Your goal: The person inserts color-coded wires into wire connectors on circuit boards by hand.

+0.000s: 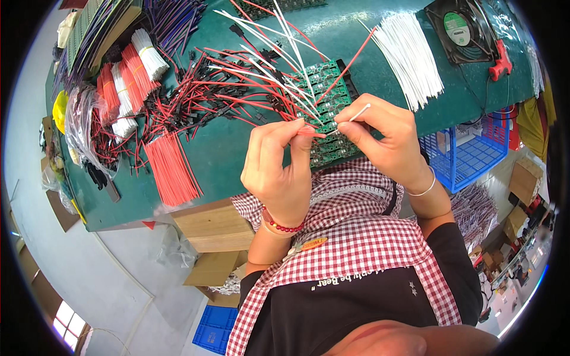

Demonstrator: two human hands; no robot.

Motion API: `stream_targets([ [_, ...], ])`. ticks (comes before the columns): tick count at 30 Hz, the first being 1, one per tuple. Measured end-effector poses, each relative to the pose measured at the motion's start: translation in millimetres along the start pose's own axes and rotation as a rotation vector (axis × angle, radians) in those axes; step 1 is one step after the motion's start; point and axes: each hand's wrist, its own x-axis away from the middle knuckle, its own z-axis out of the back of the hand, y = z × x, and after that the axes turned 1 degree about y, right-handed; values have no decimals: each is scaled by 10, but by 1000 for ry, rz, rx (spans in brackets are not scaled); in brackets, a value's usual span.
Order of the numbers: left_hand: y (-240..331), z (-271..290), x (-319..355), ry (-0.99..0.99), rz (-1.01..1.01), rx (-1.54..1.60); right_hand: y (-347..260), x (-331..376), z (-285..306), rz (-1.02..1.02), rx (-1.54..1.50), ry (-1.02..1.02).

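Note:
Over a green circuit board panel, both my hands work close together. My left hand pinches a short red wire between thumb and fingertips. Thumb and forefinger of my right hand are closed on a white wire, one end of which sticks up past the fingers. The wire's other end meets the red wire just above the board; whether they touch a pad cannot be told. Several long white wires and red wires rise from the panel's far part.
A tangle of red and black wires with connectors lies left of the board. Bundles of red wires and white wires flank it. A black fan and a red-handled tool are far right, above a blue crate.

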Motion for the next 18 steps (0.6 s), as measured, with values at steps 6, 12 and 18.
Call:
stream_targets([
  [6,-2,17,-6,-18,-55,-52,-27,-5,-3,-1,-15,-3],
  [12,2,11,16,-33,-59,-67,-30,-5,-9,-3,-40,-35],
  [18,-3,-41,-5,-25,-51,-28,-31,-45,-30,-18,-50,-54],
])
